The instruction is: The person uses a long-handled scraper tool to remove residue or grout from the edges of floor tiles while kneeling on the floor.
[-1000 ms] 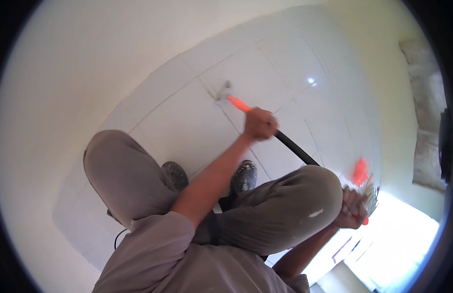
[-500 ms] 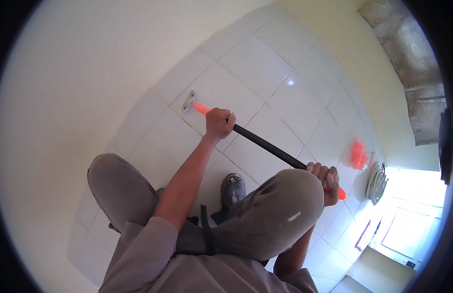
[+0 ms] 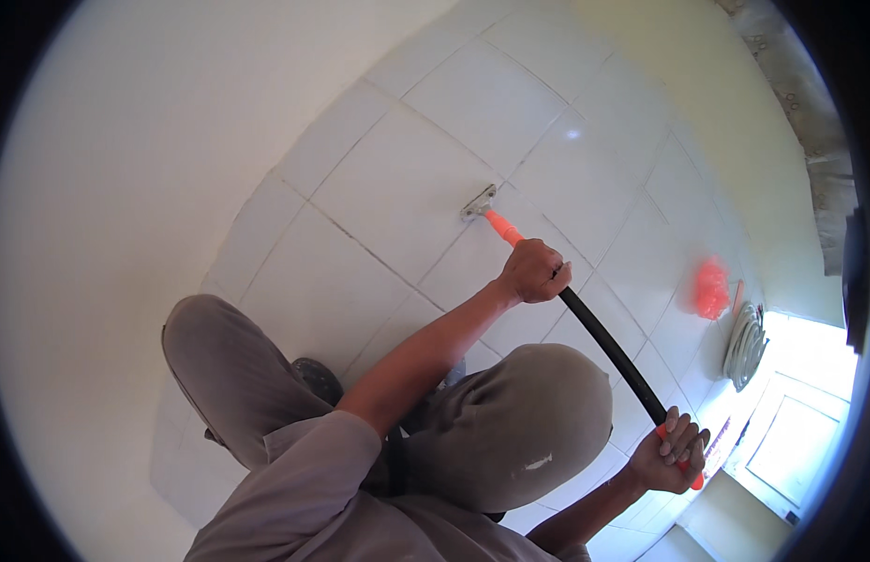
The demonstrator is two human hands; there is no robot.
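Note:
A long-handled floor scraper (image 3: pixel 608 342) with a black shaft and orange end pieces lies slantwise across my front. Its metal blade head (image 3: pixel 479 202) meets the white tiled floor (image 3: pixel 360 187) close to a grout line. My left hand (image 3: pixel 536 272) is wrapped round the shaft just behind the orange collar near the blade. Lower on the right, my right hand (image 3: pixel 669 454) grips the orange end of the handle, beyond my bent right knee (image 3: pixel 547 421).
A pale wall (image 3: pixel 154 187) borders the floor on the left. To the right are a red plastic bag (image 3: pixel 711 288), a pale coil (image 3: pixel 746 347) of hose or cable and a bright door or window (image 3: pixel 798 436). A patterned curtain (image 3: pixel 828 159) hangs at upper right.
The scraper's blade has slid right across the tile, away from the left wall. Both hands moved right with it, the right hand also lower, and the shaft now slants more steeply.

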